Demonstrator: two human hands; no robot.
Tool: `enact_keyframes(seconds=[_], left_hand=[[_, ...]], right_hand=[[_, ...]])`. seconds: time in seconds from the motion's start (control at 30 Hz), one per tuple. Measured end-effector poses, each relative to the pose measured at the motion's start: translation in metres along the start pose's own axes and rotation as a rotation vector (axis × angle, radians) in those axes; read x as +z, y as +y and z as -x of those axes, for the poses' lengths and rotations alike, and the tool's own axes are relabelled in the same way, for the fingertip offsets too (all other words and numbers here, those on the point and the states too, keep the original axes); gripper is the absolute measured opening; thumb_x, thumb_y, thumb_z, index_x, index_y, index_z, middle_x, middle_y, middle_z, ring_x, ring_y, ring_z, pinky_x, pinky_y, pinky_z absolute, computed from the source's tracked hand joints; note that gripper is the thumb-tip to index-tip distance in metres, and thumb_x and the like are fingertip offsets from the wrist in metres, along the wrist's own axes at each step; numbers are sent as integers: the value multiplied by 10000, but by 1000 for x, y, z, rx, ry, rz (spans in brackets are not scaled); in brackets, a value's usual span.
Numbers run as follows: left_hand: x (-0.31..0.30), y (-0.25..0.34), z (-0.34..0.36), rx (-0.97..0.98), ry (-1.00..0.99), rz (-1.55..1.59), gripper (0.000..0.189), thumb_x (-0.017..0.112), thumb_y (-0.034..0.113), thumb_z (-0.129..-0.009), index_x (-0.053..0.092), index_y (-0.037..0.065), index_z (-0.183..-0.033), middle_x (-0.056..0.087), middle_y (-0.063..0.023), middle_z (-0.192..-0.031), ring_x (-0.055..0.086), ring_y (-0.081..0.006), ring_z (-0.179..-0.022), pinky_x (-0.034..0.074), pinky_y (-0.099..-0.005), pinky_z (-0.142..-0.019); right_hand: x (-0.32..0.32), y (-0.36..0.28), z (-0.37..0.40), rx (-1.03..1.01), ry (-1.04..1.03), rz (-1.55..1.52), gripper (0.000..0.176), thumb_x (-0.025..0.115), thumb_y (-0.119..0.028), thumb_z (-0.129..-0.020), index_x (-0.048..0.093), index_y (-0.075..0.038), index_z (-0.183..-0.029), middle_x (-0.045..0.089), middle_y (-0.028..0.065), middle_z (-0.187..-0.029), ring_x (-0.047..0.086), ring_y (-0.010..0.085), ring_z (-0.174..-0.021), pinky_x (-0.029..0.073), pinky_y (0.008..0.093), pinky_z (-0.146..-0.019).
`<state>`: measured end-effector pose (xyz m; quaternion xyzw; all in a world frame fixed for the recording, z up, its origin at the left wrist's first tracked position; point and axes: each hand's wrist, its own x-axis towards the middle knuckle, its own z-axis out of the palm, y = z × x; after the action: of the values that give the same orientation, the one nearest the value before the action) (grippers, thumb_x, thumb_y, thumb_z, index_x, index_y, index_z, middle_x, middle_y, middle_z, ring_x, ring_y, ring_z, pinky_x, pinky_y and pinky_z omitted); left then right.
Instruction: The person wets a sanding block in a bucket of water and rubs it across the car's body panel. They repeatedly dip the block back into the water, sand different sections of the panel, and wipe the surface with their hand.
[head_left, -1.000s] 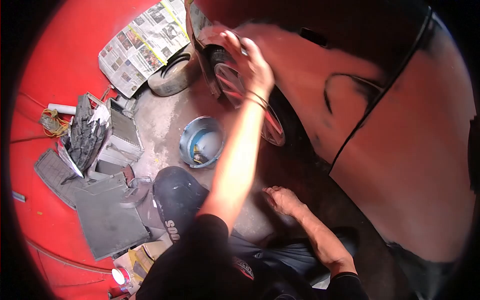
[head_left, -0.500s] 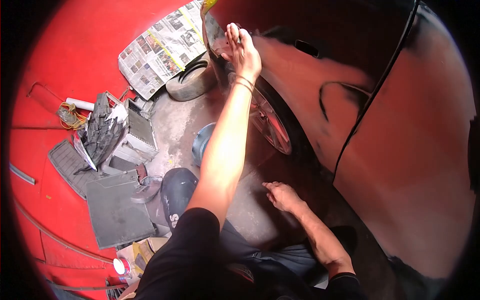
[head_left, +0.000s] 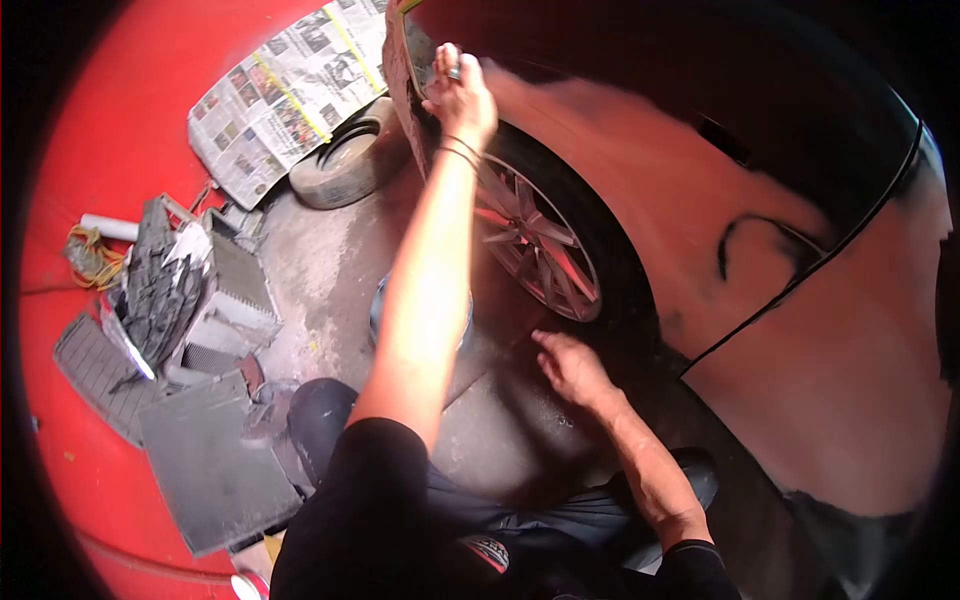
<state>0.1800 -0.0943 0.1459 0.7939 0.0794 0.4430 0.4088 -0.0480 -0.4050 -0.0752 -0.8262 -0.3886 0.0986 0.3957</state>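
Observation:
My left hand (head_left: 465, 108) reaches forward and rests against the fender (head_left: 530, 105) of a car, near its front edge. The fingers are stretched out and lie along the panel; anything under the palm is hidden. The fender is patchy, with dull orange-pink and dark areas. Below that hand is the wheel (head_left: 545, 240), with a spoked rim and black tyre. My right hand (head_left: 575, 372) hangs in front of my knees, low beside the wheel, fingers loosely extended and holding nothing visible. A bluish round container (head_left: 380, 315) stands on the floor, partly behind my left forearm.
Newspaper (head_left: 285, 105) with yellow tape hangs at the upper left, above a loose tyre (head_left: 345, 175). Car parts (head_left: 170, 285) and a flat grey panel (head_left: 215, 460) lie on the left beside a red surface (head_left: 110, 140). The car door (head_left: 830, 390) is at right.
The view has turned, so the floor items sit further left and more of the wheel shows. My left hand stays against the fender; my right hand keeps its place low by the wheel.

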Motion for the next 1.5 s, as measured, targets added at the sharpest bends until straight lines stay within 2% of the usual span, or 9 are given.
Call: enact_keyframes(seconds=[0.17,0.33,0.5,0.67,0.83,0.93,1.07,1.13,1.5], left_hand=[[-95,-38,-4,104,-433,112,604,252,328,-1193,297,60,-1732,336,-220,-1775,278,-377,-1664,91,-642,-1331],[-169,-29,160,-84,-882,201,855,109,651,-1159,30,59,-1770,-21,-155,-1860,-60,-315,-1714,-62,-608,-1338],[-210,-174,109,-205,-1759,-23,753,436,562,-1161,345,60,-1715,163,-196,-1835,133,-335,-1704,157,-515,-1364],[-256,-326,157,-207,-1117,-541,933,572,619,-1059,245,68,-1737,261,-232,-1797,241,-447,-1660,191,-735,-1281],[-261,-396,235,-507,-1046,-216,799,470,472,-1140,158,30,-1728,531,-298,-1612,532,-485,-1476,262,-750,-1245],[-258,-395,252,-512,-875,-215,669,511,433,-1127,351,58,-1658,531,-286,-1609,545,-460,-1462,283,-740,-1239],[-246,-383,251,-499,-784,-290,628,554,432,-1109,453,63,-1608,510,-238,-1642,492,-407,-1520,287,-716,-1252],[-238,-381,243,-312,-740,-327,619,572,426,-1100,478,65,-1593,514,-218,-1641,496,-395,-1516,300,-699,-1252],[-234,-378,239,-186,-760,-333,543,712,304,-996,585,39,-1454,601,-206,-1542,577,-389,-1424,354,-632,-1232]], right_hand=[[-45,-83,-79,1,475,-226,505,697,-212,-1071,596,-16,-1525,648,249,-1499,636,389,-1397,515,473,-1150],[35,-139,-170,-113,325,-1230,913,520,-575,-1132,89,-98,-1780,-10,115,-1865,15,259,-1714,51,476,-1373],[181,-97,-222,748,668,-1406,411,591,-340,-1147,579,-70,-1456,713,112,-1342,725,263,-1146,604,430,-998],[259,-64,-255,700,-207,236,692,604,-133,-971,468,-195,-1647,518,185,-1653,567,424,-1450,498,507,-1178],[352,-13,-248,609,-780,459,708,533,-264,-1022,379,-227,-1712,182,105,-1844,298,436,-1634,312,676,-1272],[369,12,-238,523,-815,218,594,517,-352,-1053,540,-138,-1607,530,232,-1625,538,409,-1477,436,535,-1207],[258,-52,-238,712,-328,-336,615,579,-146,-979,580,-89,-1592,747,146,-1218,667,172,-1090,545,332,-973],[189,-62,-229,458,-49,-583,683,516,-14,-991,507,-133,-1664,628,44,-1526,617,160,-1206,521,335,-1049],[-141,-188,-233,33,830,1464,938,514,156,-805,434,-127,-1696,440,88,-1743,350,291,-1649,163,558,-1354]])
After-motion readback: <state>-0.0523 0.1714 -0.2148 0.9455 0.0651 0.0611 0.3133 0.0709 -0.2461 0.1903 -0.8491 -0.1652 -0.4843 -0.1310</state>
